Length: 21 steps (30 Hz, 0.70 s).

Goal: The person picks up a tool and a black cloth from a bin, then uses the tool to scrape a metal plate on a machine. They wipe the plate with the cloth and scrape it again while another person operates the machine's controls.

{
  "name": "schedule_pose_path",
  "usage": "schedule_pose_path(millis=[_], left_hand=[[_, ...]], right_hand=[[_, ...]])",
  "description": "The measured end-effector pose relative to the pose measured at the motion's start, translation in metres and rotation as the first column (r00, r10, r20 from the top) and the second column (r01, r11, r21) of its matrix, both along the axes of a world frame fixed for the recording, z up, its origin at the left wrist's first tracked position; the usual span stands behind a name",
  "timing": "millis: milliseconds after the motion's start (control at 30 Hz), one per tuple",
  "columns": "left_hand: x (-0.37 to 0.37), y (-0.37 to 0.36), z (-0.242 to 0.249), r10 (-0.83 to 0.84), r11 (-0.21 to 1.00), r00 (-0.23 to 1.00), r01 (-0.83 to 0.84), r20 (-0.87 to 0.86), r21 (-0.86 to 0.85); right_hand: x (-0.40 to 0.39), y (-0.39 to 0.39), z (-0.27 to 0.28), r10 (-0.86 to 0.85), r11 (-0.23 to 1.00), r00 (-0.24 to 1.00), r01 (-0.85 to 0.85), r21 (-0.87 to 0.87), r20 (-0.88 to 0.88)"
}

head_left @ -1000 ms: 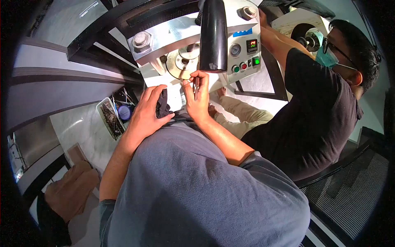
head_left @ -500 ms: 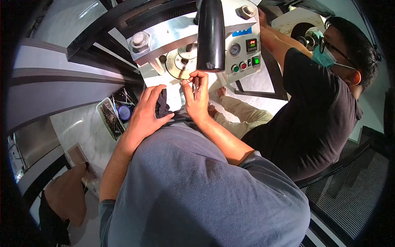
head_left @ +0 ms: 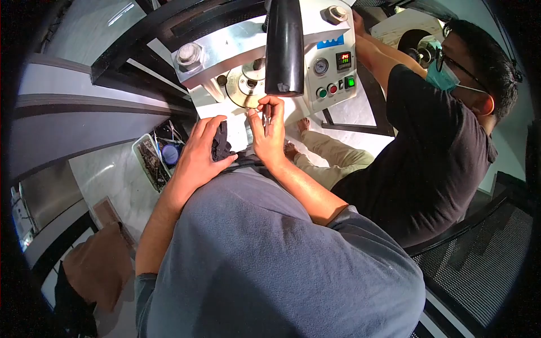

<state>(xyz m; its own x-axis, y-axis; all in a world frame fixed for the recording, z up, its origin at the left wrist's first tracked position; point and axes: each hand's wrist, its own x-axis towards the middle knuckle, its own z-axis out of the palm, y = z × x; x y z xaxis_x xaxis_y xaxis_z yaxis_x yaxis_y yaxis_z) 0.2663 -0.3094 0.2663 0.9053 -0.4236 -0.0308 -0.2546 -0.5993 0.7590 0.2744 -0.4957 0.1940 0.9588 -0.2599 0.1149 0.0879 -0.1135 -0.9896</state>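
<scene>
My left hand (head_left: 196, 153) curves around a crumpled black cloth (head_left: 221, 144), with the thumb apart from the fingers and the cloth between them. My right hand (head_left: 270, 134) pinches a slim, dark metal tool (head_left: 266, 119), whose exact kind I cannot make out. Its fingertips are at the front edge of a round metal disc (head_left: 239, 96) on the white machine. Above that hand, a thick black cylindrical handle (head_left: 284, 50) hangs in front of the machine and covers part of the disc.
A control panel (head_left: 332, 70) with gauge, digital display and buttons is at the right. A large bolt (head_left: 189, 54) sits on the metal crossbar. A tray of small items (head_left: 149, 160) stands at left. A masked co-worker (head_left: 434, 152) sits close on my right.
The view has shifted slightly, with the machine and black handle a little further left. Both hands keep almost the same pose. The brown-clad figure at lower left appears slightly shifted.
</scene>
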Motion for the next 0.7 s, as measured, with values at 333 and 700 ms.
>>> schedule_pose_path(millis=[333,700], left_hand=[[0.0002,0.0007,-0.0009,-0.005,1.0,1.0,0.005,-0.023,0.018],[-0.0001,0.0003,0.0003,-0.002,0.999,0.999,0.003,-0.035,0.032]], right_hand=[[0.0,0.0002,0.0004,0.005,1.0,1.0,-0.005,0.007,-0.005],[0.0009,0.0008,-0.0015,0.012,1.0,1.0,-0.013,0.007,0.014]])
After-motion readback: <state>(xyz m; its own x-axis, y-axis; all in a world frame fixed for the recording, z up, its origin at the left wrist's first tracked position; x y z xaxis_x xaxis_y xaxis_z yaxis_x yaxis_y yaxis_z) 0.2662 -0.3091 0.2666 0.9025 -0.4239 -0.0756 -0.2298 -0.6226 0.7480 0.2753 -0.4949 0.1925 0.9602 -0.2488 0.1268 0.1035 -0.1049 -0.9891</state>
